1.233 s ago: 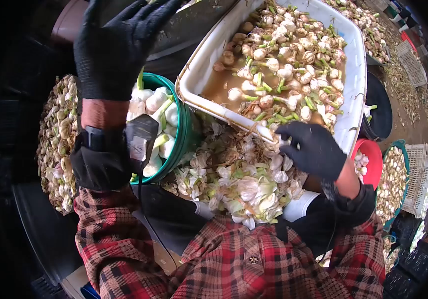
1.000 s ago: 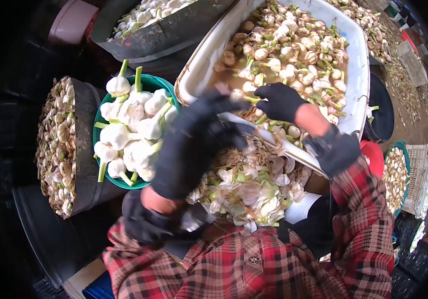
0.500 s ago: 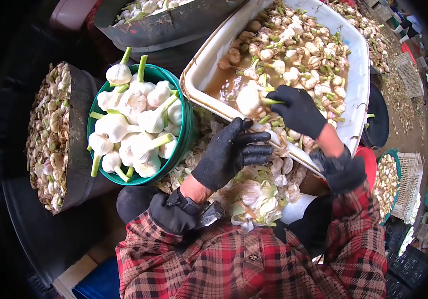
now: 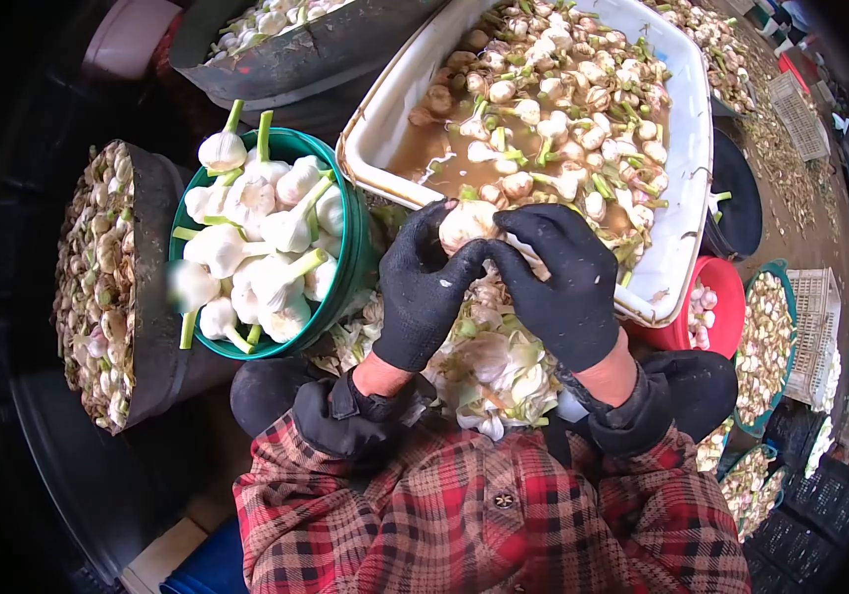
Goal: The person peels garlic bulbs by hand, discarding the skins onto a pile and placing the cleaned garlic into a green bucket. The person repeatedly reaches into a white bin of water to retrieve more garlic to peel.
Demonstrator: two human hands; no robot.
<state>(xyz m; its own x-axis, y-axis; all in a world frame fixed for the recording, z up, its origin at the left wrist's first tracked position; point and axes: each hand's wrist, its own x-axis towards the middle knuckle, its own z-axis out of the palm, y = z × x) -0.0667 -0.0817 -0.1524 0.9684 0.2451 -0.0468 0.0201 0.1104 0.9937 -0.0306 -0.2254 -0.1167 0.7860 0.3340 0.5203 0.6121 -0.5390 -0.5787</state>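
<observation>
Both hands wear black gloves and meet around one garlic bulb [image 4: 468, 227] at the near edge of the white tub [image 4: 377, 178]. My left hand [image 4: 423, 287] grips the bulb from its left side. On the right side, the fingers of my right hand [image 4: 565, 282] pinch the same bulb. Muddy water and many garlic bulbs [image 4: 553, 124] fill the tub. Beneath the hands lies a pile of peeled garlic skins [image 4: 494, 371]. A green bucket [image 4: 350, 252] at the left holds clean white bulbs with cut green stems [image 4: 289, 231].
Dark containers of garlic stand at the far left [image 4: 152, 287] and top left [image 4: 316, 59]. A red bucket [image 4: 726, 307] with some bulbs is at the right, near a black basin [image 4: 741, 203]. Farther right are a beige crate [image 4: 812, 332] and green baskets of garlic.
My right hand has come back from over the tub to my left hand. My left hand, open before, has closed on a bulb. The view has shifted slightly.
</observation>
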